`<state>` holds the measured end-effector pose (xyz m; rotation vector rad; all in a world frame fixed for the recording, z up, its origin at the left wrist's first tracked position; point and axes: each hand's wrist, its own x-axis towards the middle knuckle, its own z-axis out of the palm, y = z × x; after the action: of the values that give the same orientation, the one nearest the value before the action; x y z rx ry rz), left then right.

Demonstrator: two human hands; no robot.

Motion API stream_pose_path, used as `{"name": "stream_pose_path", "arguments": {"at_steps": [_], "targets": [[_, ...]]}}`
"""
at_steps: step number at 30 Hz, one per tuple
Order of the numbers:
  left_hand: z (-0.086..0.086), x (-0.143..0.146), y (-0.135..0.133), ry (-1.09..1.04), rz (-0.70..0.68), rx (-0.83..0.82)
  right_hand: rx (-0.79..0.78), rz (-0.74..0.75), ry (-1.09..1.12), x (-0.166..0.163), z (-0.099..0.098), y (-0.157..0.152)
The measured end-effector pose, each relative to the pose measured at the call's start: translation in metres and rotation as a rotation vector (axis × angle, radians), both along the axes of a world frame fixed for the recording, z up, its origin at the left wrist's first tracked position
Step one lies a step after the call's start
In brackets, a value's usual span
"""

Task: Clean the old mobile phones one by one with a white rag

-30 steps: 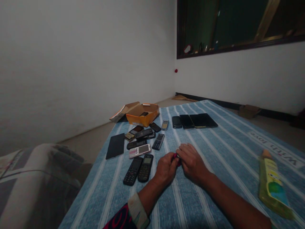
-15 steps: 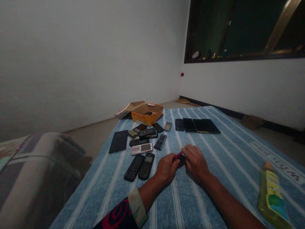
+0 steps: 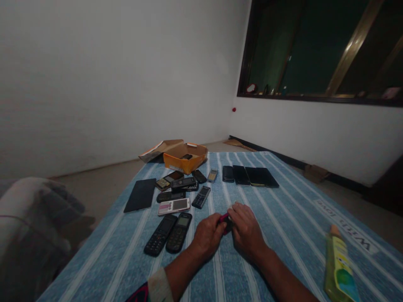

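Observation:
A small dark mobile phone with a pink edge (image 3: 223, 217) is held between my two hands, low over the striped cloth. My left hand (image 3: 206, 235) grips its left end, thumb on top. Curled over its right end, the fingers of my right hand (image 3: 247, 228) hide much of it. Nearest to my left hand lie two black keypad phones (image 3: 179, 233) side by side. Beyond them are a white and pink phone (image 3: 174, 206) and a slim black keypad phone (image 3: 201, 197).
An open orange box (image 3: 185, 162) stands at the far end, with several keypad phones before it. A black tablet-like slab (image 3: 140, 195) lies left. Dark smartphones (image 3: 255, 176) form a row behind my hands. A yellow-green bottle (image 3: 340, 268) lies right on the blue striped cloth (image 3: 280, 235).
The view has shifted, so the whole scene sits lower and further left. Both hands still hold the pink-edged phone, now turned a little, with less of its dark face showing.

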<state>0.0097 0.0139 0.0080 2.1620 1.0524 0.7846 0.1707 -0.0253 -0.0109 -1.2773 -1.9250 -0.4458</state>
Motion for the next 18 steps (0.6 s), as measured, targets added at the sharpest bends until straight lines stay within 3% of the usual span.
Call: {"name": "stream_pose_path", "arguments": {"at_steps": [8,18], "targets": [[-0.001,0.001,0.001,-0.048,-0.015,-0.006,-0.033,0.082,-0.013,-0.009,0.007,-0.006],[0.007,0.001,-0.005,0.029,0.027,-0.004,0.019,-0.061,0.074,0.023,-0.01,0.008]]}}
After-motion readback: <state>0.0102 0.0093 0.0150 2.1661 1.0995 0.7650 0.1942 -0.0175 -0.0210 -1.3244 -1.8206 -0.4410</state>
